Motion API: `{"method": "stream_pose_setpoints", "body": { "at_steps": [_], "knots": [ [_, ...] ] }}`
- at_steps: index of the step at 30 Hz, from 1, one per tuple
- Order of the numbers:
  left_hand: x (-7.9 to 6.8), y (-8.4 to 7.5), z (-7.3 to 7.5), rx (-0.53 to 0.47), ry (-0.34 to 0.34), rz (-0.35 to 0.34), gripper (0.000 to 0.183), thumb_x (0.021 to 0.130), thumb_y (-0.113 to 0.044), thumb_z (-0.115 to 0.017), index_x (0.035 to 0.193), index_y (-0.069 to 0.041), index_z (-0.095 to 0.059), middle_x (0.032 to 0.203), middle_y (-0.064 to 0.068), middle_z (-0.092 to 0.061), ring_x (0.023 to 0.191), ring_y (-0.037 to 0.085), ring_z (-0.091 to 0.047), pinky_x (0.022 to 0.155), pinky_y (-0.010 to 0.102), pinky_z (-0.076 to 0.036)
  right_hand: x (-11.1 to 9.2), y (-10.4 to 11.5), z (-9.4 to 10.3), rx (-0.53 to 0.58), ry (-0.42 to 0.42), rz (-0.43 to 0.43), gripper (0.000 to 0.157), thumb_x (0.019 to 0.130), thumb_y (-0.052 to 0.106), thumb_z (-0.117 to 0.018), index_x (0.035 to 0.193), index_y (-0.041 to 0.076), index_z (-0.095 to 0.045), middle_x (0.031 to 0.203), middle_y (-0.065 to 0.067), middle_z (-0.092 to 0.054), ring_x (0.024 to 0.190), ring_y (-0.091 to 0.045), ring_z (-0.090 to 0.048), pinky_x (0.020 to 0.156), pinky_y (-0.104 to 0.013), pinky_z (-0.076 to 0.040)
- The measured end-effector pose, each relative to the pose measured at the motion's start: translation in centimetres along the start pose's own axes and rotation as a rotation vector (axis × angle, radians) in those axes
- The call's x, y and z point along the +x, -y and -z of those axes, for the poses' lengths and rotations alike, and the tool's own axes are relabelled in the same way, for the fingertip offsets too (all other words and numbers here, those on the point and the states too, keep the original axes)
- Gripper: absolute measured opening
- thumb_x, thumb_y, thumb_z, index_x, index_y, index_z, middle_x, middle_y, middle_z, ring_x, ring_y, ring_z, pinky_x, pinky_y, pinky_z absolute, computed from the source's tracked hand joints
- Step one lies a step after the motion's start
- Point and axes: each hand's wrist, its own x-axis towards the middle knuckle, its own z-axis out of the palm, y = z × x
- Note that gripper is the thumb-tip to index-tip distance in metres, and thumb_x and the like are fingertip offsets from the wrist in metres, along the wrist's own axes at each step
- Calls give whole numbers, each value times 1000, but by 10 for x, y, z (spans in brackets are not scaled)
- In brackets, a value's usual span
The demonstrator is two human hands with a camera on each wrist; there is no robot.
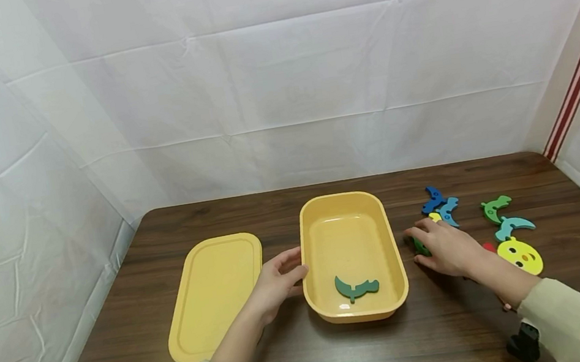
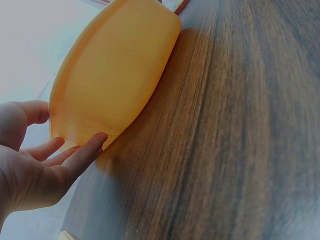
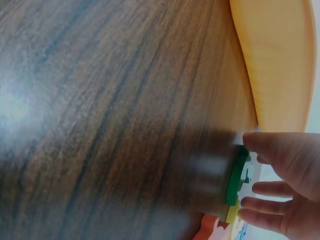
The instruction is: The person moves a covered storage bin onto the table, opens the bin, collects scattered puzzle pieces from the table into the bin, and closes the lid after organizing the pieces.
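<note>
In the head view, my left hand [image 1: 278, 283] is at the left side of a yellow plastic box [image 1: 361, 314]. The left wrist view shows the thumb at the box rim and nearly straight fingers against its outer wall. Inside the box lies a dark green crescent-shaped puzzle piece [image 1: 357, 289]. To the right of the box, my right hand [image 1: 444, 246] reaches down over a green puzzle piece [image 3: 235, 179], thumb at one end and fingers spread apart. A yellow piece [image 3: 232, 212] and an orange-red piece [image 3: 206, 228] lie close by, partly hidden by this hand in the head view.
A yellow lid [image 1: 217, 296] lies left of the box. Beyond the right hand are dark blue [image 1: 432, 200] and light blue [image 1: 448, 211] pieces. Further right lie a bright green piece [image 1: 494, 209], a turquoise piece [image 1: 513, 227] and a yellow smiling-face piece [image 1: 521, 255]. White cloth [image 1: 298, 81] hangs behind the table.
</note>
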Motion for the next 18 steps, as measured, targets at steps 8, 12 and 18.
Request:
{"method": "stream_pose_setpoints", "body": {
  "at_steps": [8, 12, 18],
  "knots": [
    [1, 1, 0, 4, -1, 5, 49, 90, -10, -55, 136, -1, -41, 134, 21, -46, 111, 31, -56, 79, 38, -55, 0, 2, -2, -31, -2, 9, 45, 77, 22, -74, 118, 10, -58, 104, -15, -56, 86, -31, -58, 65, -42, -53],
    [1, 2, 0, 1, 0, 8, 49, 90, -10, -55, 136, -1, -41, 134, 21, -46, 111, 31, -55, 79, 38, -55, 1, 3, -2, -29, -11, 32, 43, 76, 18, -74, 116, 10, -59, 100, -14, -57, 80, -27, -58, 63, -39, -53],
    [2, 2, 0, -1, 1, 8, 49, 90, -10, -55, 136, -1, -41, 134, 21, -46, 112, 31, -55, 79, 38, -55, 2, 5, -3, -16, -39, 79, 37, 75, 11, -74, 109, 8, -59, 97, -15, -56, 76, -27, -58, 63, -38, -52]
  ]
}}
